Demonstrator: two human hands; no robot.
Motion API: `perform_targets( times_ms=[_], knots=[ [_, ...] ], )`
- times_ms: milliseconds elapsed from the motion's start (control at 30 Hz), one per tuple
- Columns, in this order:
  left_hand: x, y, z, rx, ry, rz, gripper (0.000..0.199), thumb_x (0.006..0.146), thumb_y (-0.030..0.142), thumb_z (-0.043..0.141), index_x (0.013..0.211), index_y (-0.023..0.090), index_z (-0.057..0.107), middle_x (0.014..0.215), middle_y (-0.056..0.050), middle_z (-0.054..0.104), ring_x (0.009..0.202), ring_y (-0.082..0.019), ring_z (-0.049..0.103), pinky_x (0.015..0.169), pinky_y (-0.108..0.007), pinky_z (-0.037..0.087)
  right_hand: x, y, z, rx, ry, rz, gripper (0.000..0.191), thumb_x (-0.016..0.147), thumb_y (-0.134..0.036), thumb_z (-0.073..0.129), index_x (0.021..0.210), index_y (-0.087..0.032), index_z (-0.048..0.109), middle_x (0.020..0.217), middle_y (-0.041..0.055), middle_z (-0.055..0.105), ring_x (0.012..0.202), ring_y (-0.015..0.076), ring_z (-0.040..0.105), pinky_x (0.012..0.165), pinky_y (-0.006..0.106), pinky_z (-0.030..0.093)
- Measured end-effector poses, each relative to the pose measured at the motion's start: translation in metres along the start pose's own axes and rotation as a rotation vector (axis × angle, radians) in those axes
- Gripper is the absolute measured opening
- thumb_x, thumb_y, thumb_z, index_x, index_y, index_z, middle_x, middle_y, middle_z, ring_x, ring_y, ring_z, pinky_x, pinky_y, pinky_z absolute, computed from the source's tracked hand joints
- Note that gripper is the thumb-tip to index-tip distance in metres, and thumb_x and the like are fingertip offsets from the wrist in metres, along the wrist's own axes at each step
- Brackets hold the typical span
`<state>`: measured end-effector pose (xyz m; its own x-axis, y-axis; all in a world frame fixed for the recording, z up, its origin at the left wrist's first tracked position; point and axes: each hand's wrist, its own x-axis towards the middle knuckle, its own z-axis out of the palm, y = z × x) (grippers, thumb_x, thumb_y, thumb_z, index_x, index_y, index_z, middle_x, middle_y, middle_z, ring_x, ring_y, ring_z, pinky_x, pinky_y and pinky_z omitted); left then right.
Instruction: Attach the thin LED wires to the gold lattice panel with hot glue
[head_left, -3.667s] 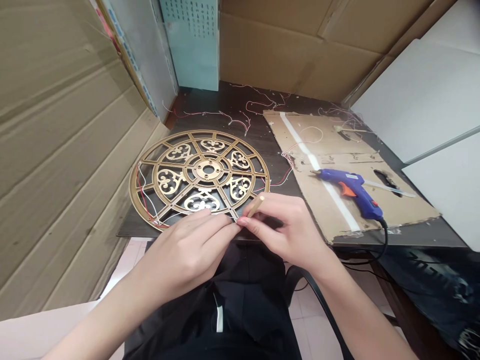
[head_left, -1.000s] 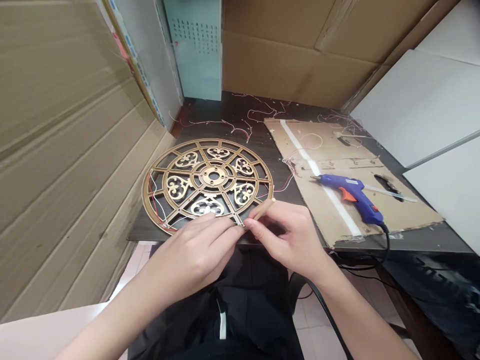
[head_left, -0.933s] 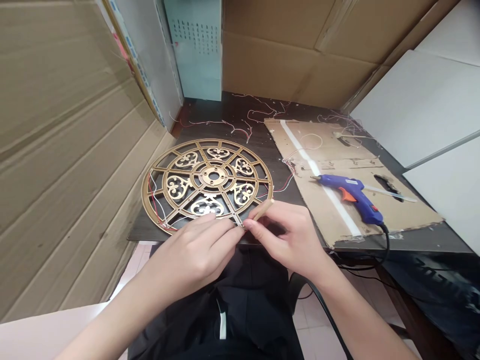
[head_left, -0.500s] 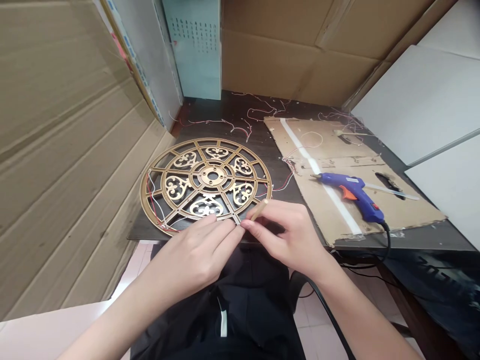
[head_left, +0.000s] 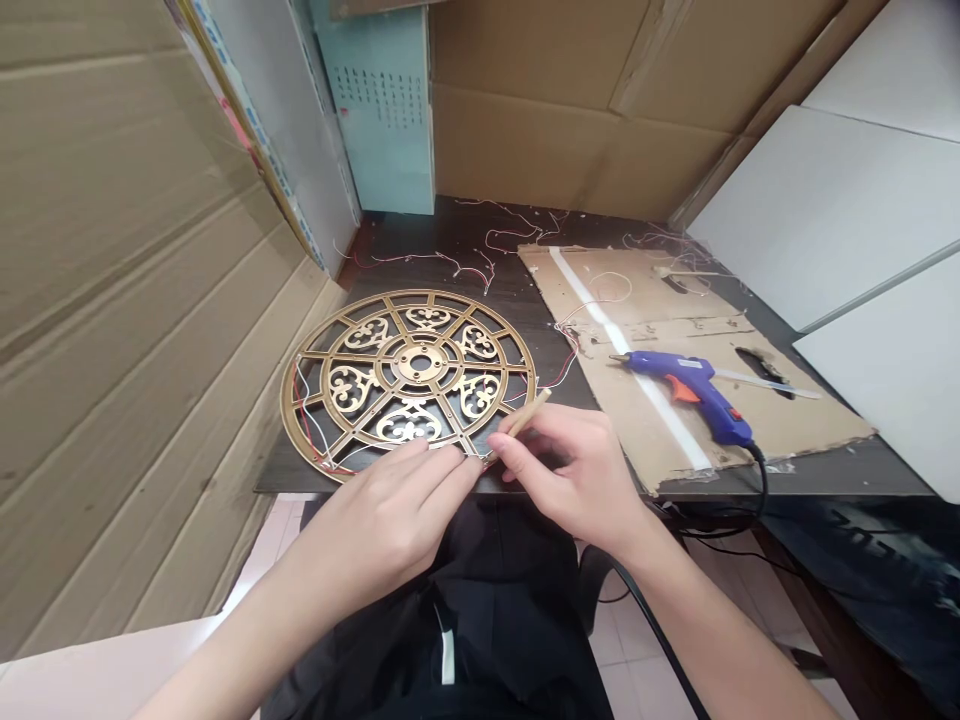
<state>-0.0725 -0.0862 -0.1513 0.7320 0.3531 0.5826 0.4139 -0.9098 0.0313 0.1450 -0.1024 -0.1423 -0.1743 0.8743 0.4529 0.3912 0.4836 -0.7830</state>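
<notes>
A round bronze-coloured openwork metal frame (head_left: 406, 368) with scroll ornaments and spokes lies flat at the table's near edge. Thin red and white wires (head_left: 313, 427) run along the left part of its rim. My right hand (head_left: 574, 475) pinches a thin wooden stick (head_left: 534, 407), tilted up to the right, at the near right of the rim. Close beside it, my left hand (head_left: 397, 505) rests over the near rim with its fingers together. Its fingertips meet the rim and a wire, but what they grip is hidden.
On the right a blue hot glue gun (head_left: 694, 385), with orange trigger and glue stick, lies on a cardboard sheet (head_left: 795, 430). Its cord hangs over the table edge. Loose wires (head_left: 457, 265) lie on the dark table (head_left: 420, 235). Cardboard walls (head_left: 547, 150) stand left and behind.
The right hand's stick has tipped lower towards the right, showing more of its length. Both hands stay at the near rim. The view has shifted slightly.
</notes>
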Motion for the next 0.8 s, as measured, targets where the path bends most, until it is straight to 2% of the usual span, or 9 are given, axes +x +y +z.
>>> perform_targets(
  times_ms=[100,300,800],
  knots=[
    [-0.0001,-0.0006,0.0002,-0.001,0.01,0.007,0.028,0.093,-0.004,0.058,0.119,0.004,0.065,0.105,-0.013,0.074,0.092,-0.026,0.072,0.075,-0.04,0.059,0.0003,-0.0004,0.0002,-0.016,0.006,-0.051,0.017,0.099,-0.02,0.068,0.084,-0.014,0.071,0.084,0.0052,0.074,0.066,0.0119,0.066,0.061,0.022,0.055],
    [-0.0012,-0.0013,0.0011,-0.014,0.024,0.007,0.026,0.093,-0.003,0.06,0.117,0.005,0.066,0.105,-0.013,0.075,0.091,-0.025,0.071,0.075,-0.04,0.058,0.0027,-0.0009,0.0006,-0.075,-0.002,-0.115,0.015,0.099,-0.018,0.07,0.084,-0.014,0.071,0.081,0.0035,0.074,0.071,0.012,0.068,0.065,0.021,0.053],
    [-0.003,-0.0019,0.0018,0.012,0.019,0.02,0.026,0.093,-0.002,0.063,0.118,0.005,0.065,0.102,-0.012,0.075,0.089,-0.025,0.071,0.077,-0.041,0.059,0.0025,0.0009,-0.0005,-0.081,-0.028,-0.146,0.015,0.099,-0.015,0.07,0.084,-0.013,0.071,0.081,0.0026,0.073,0.071,0.0106,0.066,0.067,0.02,0.052]
  ],
)
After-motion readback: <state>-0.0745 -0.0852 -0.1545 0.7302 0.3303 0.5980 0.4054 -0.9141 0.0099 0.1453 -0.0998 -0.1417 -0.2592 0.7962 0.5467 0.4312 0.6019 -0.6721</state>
